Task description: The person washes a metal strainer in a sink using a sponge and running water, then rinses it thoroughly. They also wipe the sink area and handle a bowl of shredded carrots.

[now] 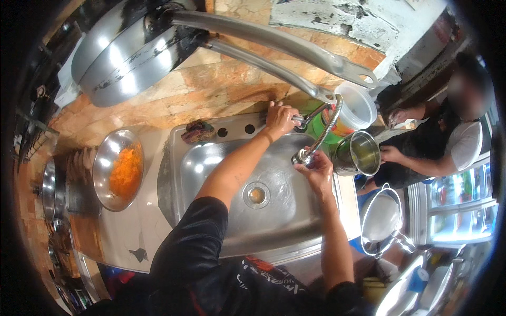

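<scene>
My left hand [281,119] is closed around the tap handle [299,120] at the back rim of the steel sink [284,208]. In my right hand [319,173] is a metal spray head [302,156], held over the basin's right side. A flexible metal hose [330,128] arches from the spray head up past a clear plastic tub [356,105]. No stream of water can be made out. Near the back left of the rim lies a dark, crumpled scouring pad [198,131].
Left of the sink is a steel bowl [105,181] with orange shreds. Large pans [132,63] hang overhead, their long handles reaching right. A steel pot [345,158] and a strainer [380,216] are at the right. Another person [421,142] stands there, one hand by the pot.
</scene>
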Demonstrator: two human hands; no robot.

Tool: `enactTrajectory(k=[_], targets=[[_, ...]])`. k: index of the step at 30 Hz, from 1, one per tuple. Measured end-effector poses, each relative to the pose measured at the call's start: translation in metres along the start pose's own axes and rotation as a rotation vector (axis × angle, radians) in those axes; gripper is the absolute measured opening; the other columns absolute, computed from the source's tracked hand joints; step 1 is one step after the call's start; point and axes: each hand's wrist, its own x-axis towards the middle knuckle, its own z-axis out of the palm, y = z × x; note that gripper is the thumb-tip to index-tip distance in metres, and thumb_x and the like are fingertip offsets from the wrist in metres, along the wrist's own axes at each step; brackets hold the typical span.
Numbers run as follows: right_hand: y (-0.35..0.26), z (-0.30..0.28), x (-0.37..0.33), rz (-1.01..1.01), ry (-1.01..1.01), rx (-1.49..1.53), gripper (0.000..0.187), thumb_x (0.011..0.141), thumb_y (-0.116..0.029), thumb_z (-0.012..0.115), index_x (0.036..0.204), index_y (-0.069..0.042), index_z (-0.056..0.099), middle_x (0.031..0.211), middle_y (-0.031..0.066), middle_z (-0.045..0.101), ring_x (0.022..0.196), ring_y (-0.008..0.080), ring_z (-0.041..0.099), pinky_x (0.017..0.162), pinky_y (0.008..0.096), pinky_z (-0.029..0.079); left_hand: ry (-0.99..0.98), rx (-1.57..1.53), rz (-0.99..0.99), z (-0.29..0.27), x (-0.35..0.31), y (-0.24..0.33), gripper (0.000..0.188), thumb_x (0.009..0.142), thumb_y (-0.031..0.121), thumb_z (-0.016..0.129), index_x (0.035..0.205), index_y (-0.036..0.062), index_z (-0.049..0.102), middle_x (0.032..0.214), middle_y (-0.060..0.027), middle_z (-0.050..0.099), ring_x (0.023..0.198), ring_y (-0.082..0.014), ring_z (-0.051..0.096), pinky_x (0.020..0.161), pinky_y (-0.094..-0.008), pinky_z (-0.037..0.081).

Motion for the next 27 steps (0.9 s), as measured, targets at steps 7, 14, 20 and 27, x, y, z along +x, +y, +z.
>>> enactTrajectory(k=[7,14,20,27], targets=[[0.002,-0.002,-0.002,0.006,0.001,0.048,0.048,0.069,0.005,0.077,0.112,0.003,0.055,0.095,0.0067,0.065,0.084,0.0119,0.062,0.074,0.0248,0.052,0.228,0.092,0.028,0.006,-0.023,0.018,0.012,0.071,0.012,0.068,0.083,0.0105,0.066,0.085,-0.0083,0.065,0.093,-0.0292,0.056,0.082,-0.0427,0.039],[0.042,-0.024,0.008,-0.089,-0.017,0.056,0.048,0.068,0.008,0.076,0.111,0.001,0.057,0.1,0.0072,0.065,0.091,0.0141,0.062,0.077,0.0259,0.052,-0.43,-1.305,-0.888,0.075,-0.151,0.056,0.022,0.089,0.025,0.058,0.083,0.004,0.058,0.062,-0.0071,0.058,0.048,-0.0159,0.057,0.042,-0.0295,0.046],[0.046,-0.019,0.019,-0.135,-0.035,0.075,0.053,0.066,0.008,0.077,0.114,0.001,0.057,0.105,0.0099,0.065,0.096,0.0179,0.062,0.084,0.0312,0.052,-0.225,-1.478,-0.654,0.089,-0.118,0.061,0.023,0.081,0.009,0.062,0.103,0.0067,0.055,0.073,-0.0071,0.059,0.045,-0.0144,0.054,0.035,-0.0294,0.043],[0.049,-0.005,0.017,-0.108,-0.042,0.191,0.05,0.07,0.012,0.072,0.115,0.0,0.053,0.109,0.0086,0.061,0.098,0.0169,0.06,0.085,0.029,0.049,-0.237,-0.147,-0.371,0.004,-0.135,0.005,0.023,0.066,0.014,0.066,0.089,0.0088,0.063,0.115,-0.025,0.056,0.106,-0.0391,0.054,0.086,-0.0451,0.043]])
